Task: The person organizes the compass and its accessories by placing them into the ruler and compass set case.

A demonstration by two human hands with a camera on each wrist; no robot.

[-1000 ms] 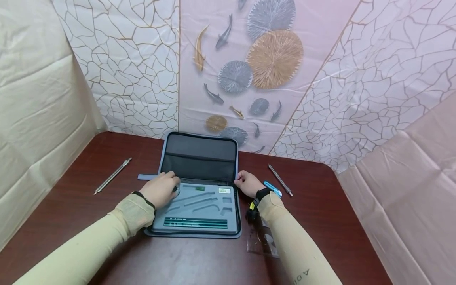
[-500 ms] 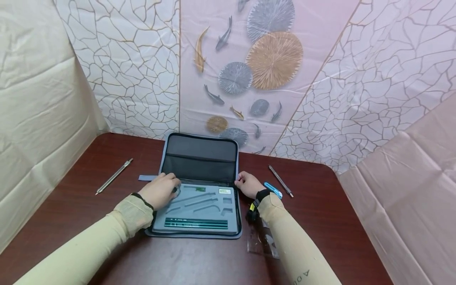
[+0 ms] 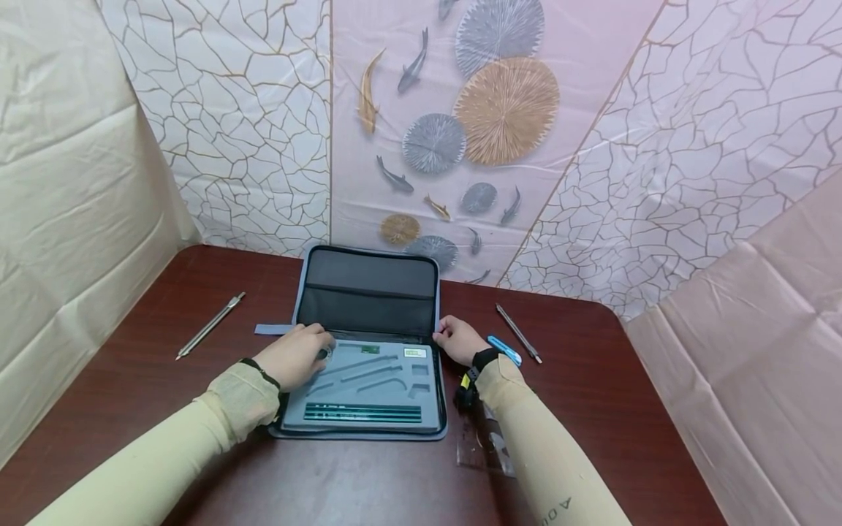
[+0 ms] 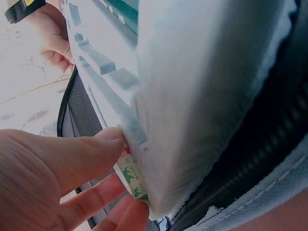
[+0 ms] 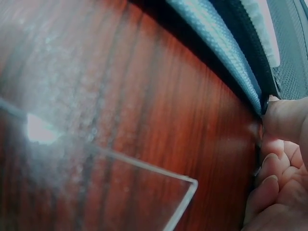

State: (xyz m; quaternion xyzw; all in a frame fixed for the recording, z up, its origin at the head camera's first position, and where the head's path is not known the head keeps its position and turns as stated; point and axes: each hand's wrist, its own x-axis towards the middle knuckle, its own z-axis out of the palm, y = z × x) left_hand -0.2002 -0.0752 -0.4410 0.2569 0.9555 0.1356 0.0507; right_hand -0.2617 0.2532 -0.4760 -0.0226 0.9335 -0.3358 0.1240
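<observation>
A zip case [image 3: 368, 310] lies unfolded on the table, with a grey foam tray [image 3: 388, 394] in its front half. At the tray's far left corner, my left hand [image 3: 297, 356] pinches a small piece with a green-printed label [image 4: 132, 175] between thumb and fingers. Its exact kind is unclear. Across the case, my right hand [image 3: 459, 340] grips the right edge near the fold, fingers curled [image 5: 269, 178]. Dark green pencils [image 3: 362, 413] lie in the tray's front slot. A white block with a green label [image 3: 414, 353] sits in its far right slot.
A silver compass-like tool [image 3: 209, 326] lies left of the case. On the right are a thin grey rod [image 3: 518, 333], a blue cutter-like tool [image 3: 503, 349], a black and yellow object [image 3: 465, 392] and a clear plastic sheet [image 3: 475, 446], partly under the right arm.
My left hand shifts very slightly at the tray's far left corner. The right hand keeps its place on the case edge.
</observation>
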